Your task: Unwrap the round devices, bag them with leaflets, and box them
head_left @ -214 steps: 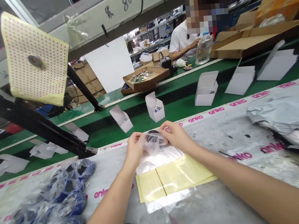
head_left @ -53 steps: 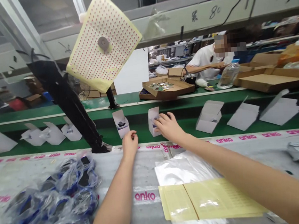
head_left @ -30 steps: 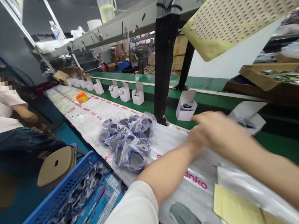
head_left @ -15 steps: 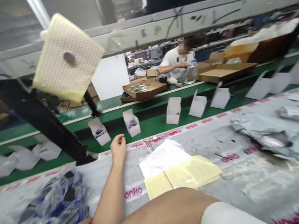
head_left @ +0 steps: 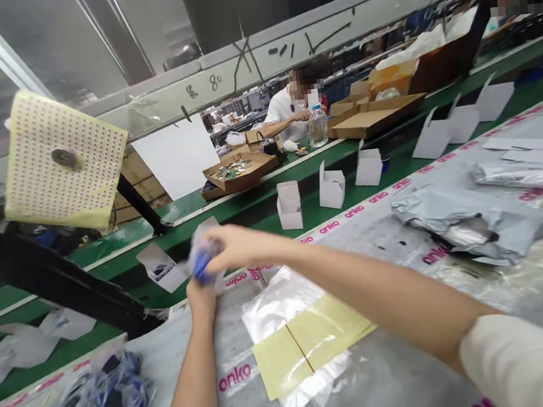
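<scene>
My right hand [head_left: 232, 243] is closed on a blue item in a clear plastic bag [head_left: 203, 265]; motion blur hides its exact kind. Directly below it, my left hand [head_left: 198, 295] reaches up from the front, its fingers hidden behind the bagged item. Both hands are at the edge of the green belt [head_left: 258, 222]. An open white box [head_left: 209, 223] is partly covered by my right hand. Just left stands another open white box [head_left: 160, 268] with something dark inside. More bagged blue items [head_left: 111, 401] lie heaped at the lower left.
Yellow sheets [head_left: 312, 345] and clear plastic bags [head_left: 275, 298] lie on the grey-covered table. A torn grey bag [head_left: 477, 223] is at the right. More open white boxes [head_left: 289, 206] line the belt. A black post [head_left: 69, 278] stands left. Across, a person [head_left: 287, 110] works beside cardboard trays [head_left: 243, 171].
My right hand has come up from the heap at lower left to the belt edge, now carrying a bagged blue item. It meets my left hand there. The view has shifted slightly.
</scene>
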Motion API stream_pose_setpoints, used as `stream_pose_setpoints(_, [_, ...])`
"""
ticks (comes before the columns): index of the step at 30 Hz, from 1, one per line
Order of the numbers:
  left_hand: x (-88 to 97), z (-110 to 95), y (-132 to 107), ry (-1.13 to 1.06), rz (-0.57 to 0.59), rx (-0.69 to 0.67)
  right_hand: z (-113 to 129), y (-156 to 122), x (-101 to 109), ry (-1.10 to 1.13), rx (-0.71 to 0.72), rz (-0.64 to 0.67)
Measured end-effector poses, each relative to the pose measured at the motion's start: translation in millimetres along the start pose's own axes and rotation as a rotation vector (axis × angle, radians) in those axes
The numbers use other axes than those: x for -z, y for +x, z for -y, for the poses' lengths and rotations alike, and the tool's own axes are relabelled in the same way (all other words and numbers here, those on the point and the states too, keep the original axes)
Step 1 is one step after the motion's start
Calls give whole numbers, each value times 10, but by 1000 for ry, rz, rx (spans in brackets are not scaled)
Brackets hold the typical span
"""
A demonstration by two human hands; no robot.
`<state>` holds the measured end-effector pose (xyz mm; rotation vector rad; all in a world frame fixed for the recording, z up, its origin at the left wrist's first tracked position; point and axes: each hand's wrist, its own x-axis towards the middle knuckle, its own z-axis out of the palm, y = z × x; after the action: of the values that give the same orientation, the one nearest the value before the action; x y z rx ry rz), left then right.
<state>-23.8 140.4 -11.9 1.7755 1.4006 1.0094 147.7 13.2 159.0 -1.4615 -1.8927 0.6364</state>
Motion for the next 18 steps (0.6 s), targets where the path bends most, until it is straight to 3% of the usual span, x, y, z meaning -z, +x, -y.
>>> stream_pose_setpoints(2, [1,-8,-13,-56,13,-10,-420,-52,382,-321,-149,-271])
stream_pose_setpoints(4, [-3,-11,-21,-115,10,-31,-792,-122,636,-493,-249,-406])
stream_pose_setpoints(6, [-10,-12,-21,-154,-2,-49,-1088,-191,758,-627,-294,-464])
stream_pose_setpoints(11, [-22,-1,-25,-193,-27,-86,-1538,-227,672,-838,-342,-425])
stream_pose_setpoints(18, [-10,3,-52,-205,-19,-118,-1753,-175,450,-995,-299,-404])
